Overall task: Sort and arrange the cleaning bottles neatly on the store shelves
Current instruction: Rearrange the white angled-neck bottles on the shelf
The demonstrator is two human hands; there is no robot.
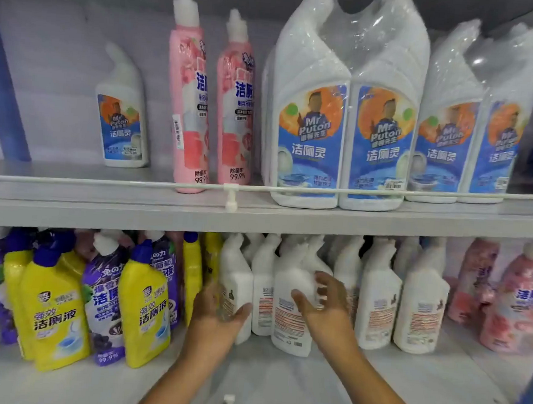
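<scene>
Two grey store shelves fill my view, and both my hands are down at the lower shelf [277, 388]. My right hand [326, 303] is wrapped around one white bottle [292, 317], thumb on its front and fingers curled at its side. This bottle stands at the front of the white row, a bit ahead of the others, with its back label facing me. My left hand [219, 312] is flat and loose against the next white bottle [237, 282], touching it but not gripping it.

I think I am lining up the white row. These bottles stand very close, so if I twist or pull mine too fast, it may bump the ones beside and behind it and knock them over. My flat hand cannot catch one that tips.

To the left, the yellow bottles [59, 310] and purple bottles [107, 301] lean and crowd each other. A push that way could topple them too. Pink bottles [513, 301] stand to the right. Up on the top shelf [101, 203], behind a thin rail [134, 183], are tall pink bottles [190, 102] and wrapped packs of white bottles [346, 119].
</scene>
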